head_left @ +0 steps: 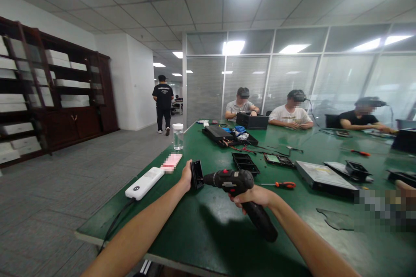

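Right fingers wrapped round one drill; left fingers pinching one black casing.

At far left, a person wears a black T-shirt reading "IMAGINARY" across the back; smaller lettering beneath is illegible.

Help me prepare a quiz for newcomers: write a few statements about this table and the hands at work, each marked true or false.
1. The right hand grips a drill. True.
2. The left hand is empty. False: it holds a small black box.
3. The clear jar has a white lid. True.
4. The tabletop is white. False: it is green.
5. A screwdriver lies right of the drill. True.
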Motion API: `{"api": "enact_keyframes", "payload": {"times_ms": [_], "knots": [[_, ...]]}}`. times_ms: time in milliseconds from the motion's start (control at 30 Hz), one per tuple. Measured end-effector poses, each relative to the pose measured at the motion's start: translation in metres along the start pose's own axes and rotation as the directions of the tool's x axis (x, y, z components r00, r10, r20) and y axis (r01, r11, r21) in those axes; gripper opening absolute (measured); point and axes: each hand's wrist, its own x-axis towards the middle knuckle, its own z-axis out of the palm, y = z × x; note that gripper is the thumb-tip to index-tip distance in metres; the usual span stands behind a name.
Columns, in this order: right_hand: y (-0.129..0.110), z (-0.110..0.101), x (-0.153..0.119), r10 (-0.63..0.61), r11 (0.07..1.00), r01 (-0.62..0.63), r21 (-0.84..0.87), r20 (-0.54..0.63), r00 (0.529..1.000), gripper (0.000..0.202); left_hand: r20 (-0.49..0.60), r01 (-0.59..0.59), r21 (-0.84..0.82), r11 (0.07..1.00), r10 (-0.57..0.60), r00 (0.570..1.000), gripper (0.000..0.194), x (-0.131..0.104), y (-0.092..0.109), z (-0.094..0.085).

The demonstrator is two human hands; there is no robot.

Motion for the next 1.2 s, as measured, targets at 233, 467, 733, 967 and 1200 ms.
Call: {"api": "enact_keyframes", "payload": {"times_ms": [233,467,733,967,1200], "knots": [[0.0005,-0.0012,0.0001,-0.016,1.0,0.016,0.003,0.02,1.0,0.04,-0.019,0.014,-0.004,1.0,-0.014,1.0,0.032,-0.0021,0.0014,0.0008],[-0.0002,-0.0007,-0.0007,-0.003,1.0,0.003,0.0,0.008,1.0,0.04,-0.024,0.064,-0.013,0.998,-0.065,0.998,0.034,0.0018,-0.0002,-0.0009],[-0.0016,0.0004,-0.0005,-0.005,1.0,0.005,-0.016,0.0,1.0,0.042,-0.019,0.053,-0.015,0.998,-0.054,0.998,0.034,0.0017,-0.0005,-0.0008],[-0.0019,-0.0001,-0.0011,-0.009,0.999,0.008,-0.031,-0.007,1.0,0.04,-0.018,0.059,-0.011,0.998,-0.06,0.998,0.034,0.0036,-0.001,-0.0016],[0.0023,-0.0021,0.0011,0.001,1.0,0.0,0.005,-0.012,1.0,0.041,-0.025,0.058,-0.014,0.998,-0.059,0.998,0.034,0.0034,-0.0013,-0.0019]]}}
